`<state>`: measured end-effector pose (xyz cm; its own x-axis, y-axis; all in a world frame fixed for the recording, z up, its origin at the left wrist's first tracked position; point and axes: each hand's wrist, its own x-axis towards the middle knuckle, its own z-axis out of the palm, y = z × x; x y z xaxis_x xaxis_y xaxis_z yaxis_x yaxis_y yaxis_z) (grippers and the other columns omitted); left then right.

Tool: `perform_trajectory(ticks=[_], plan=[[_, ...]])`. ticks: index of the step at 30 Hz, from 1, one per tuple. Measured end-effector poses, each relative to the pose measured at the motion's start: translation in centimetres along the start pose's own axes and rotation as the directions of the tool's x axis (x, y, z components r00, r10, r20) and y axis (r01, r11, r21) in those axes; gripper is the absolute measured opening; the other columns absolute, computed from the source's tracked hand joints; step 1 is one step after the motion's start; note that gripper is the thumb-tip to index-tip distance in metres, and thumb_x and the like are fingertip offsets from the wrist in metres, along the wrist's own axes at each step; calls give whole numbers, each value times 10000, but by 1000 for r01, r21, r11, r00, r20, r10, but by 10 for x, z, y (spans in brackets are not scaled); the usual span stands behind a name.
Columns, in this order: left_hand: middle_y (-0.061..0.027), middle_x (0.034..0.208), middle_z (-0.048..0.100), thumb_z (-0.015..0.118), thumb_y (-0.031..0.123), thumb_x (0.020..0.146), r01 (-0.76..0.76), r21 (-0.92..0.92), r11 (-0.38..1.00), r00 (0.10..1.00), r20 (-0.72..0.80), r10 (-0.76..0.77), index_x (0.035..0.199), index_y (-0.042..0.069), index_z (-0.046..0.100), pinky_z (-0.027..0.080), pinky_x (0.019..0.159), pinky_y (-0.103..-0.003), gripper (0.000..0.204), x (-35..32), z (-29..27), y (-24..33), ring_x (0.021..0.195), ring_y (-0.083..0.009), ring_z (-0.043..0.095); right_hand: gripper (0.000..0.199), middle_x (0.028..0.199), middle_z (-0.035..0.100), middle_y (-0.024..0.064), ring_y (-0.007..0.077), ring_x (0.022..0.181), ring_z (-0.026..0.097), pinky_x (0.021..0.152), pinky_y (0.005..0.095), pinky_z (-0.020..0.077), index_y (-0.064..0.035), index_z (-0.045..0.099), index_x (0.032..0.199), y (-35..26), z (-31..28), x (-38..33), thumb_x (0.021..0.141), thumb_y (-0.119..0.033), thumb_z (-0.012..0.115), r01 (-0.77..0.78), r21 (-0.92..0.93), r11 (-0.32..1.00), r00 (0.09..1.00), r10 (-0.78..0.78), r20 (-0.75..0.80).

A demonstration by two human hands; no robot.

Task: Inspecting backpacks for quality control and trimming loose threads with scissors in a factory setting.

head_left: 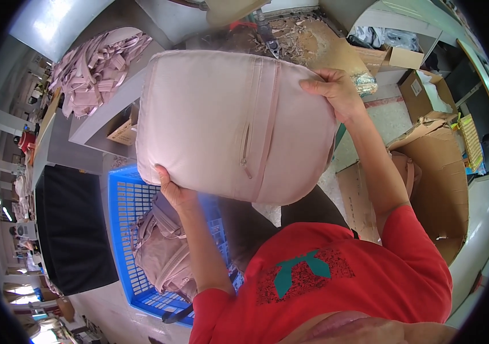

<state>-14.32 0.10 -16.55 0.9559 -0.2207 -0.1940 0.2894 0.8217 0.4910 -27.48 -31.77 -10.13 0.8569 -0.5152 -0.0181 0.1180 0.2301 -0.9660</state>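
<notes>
A pale pink backpack [204, 120] is held up in front of me, turned sideways, its broad panel facing me. A zipper with a hanging pull [245, 163] runs across that panel, closed over most of its length. My left hand [177, 190] grips the lower left corner, thumb on the near face. At the upper right edge my right hand [336, 94] has hold of the bag, thumb on top and fingers partly behind it. The bag's far side is hidden.
Left of my legs stands a blue plastic basket [119, 229] with pink bags [167, 252] inside. Pink straps and fabric pieces [98, 71] pile up at the upper left. An open cardboard box [439, 183] sits at my right; scraps [307, 40] litter the surface beyond the bag.
</notes>
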Motion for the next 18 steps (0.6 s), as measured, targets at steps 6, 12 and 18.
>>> perform_trajectory(ticks=[6,12,18], plan=[[-105,1197,451,561,291,782,-6,0,1000,1000,-24,6,1169,42,425,295,943,-468,480,3,-3,-2,1097,-288,407,202,732,602,55,102,608,562,564,224,476,21,602,869,-2,3,4,686,-43,658,-4,7,1000,1000,4,20],[-115,1187,456,546,311,790,-15,11,1000,1000,-7,15,1176,34,414,303,935,-466,493,3,-7,-4,1087,-294,413,208,735,595,45,90,612,544,563,213,452,28,592,885,-3,7,2,694,-39,642,11,-19,1000,1000,-10,24],[-150,1155,453,438,348,849,-80,177,981,991,-95,98,1173,-24,387,354,894,-404,496,-16,3,-17,1041,-283,444,230,749,586,39,91,635,534,589,209,431,41,576,892,-2,-3,-20,688,-49,634,15,-58,998,1000,-16,-10]])
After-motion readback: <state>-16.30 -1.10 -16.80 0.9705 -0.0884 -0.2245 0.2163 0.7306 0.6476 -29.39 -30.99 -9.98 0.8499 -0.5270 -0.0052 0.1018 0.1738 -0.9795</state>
